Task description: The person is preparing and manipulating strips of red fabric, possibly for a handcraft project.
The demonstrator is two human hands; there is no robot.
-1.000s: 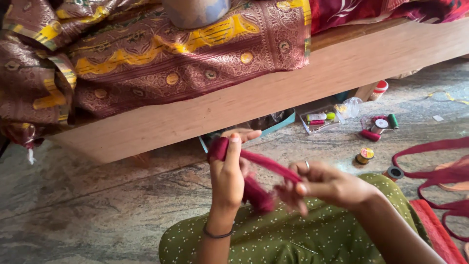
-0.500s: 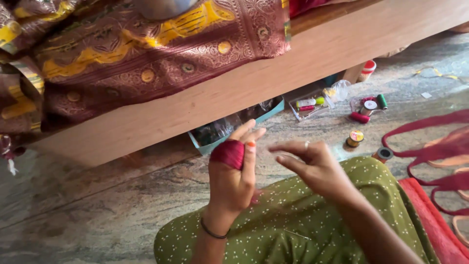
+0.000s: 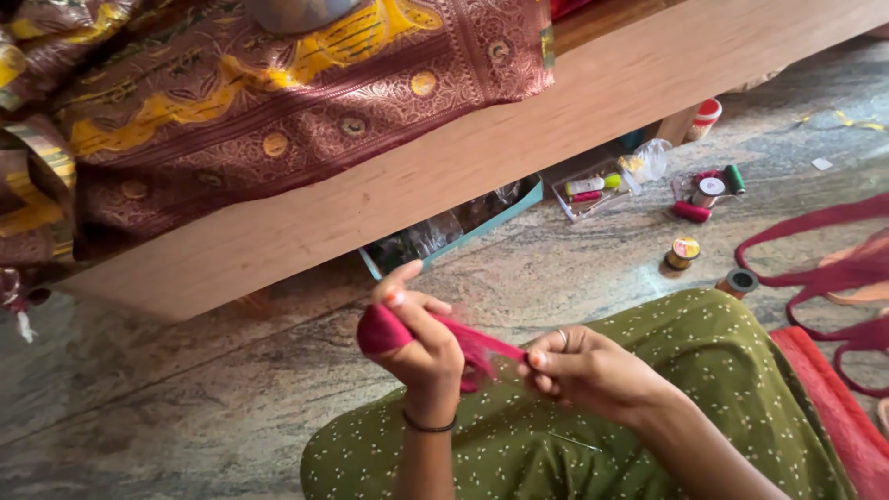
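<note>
A magenta cloth strip (image 3: 463, 341) is wound around the fingers of my left hand (image 3: 419, 343), which is raised over my lap with the index finger pointing up. My right hand (image 3: 583, 370) pinches the free end of the strip just to the right and holds it taut between the two hands. A ring shows on one right finger and a dark bangle on the left wrist. Both hands hover above my knee, covered in green dotted fabric (image 3: 667, 398).
A wooden bed edge (image 3: 482, 157) draped with maroon and gold cloth (image 3: 278, 102) runs across the top. Thread spools (image 3: 685, 250) and a clear box (image 3: 593, 190) lie on the stone floor at right. Red strips (image 3: 833, 278) lie at far right; a teal tray (image 3: 444, 236) sits under the bed.
The strip was wound onto my left fingers while my right hand let go and opened. Now my right hand has taken the end again and pulled it taut.
</note>
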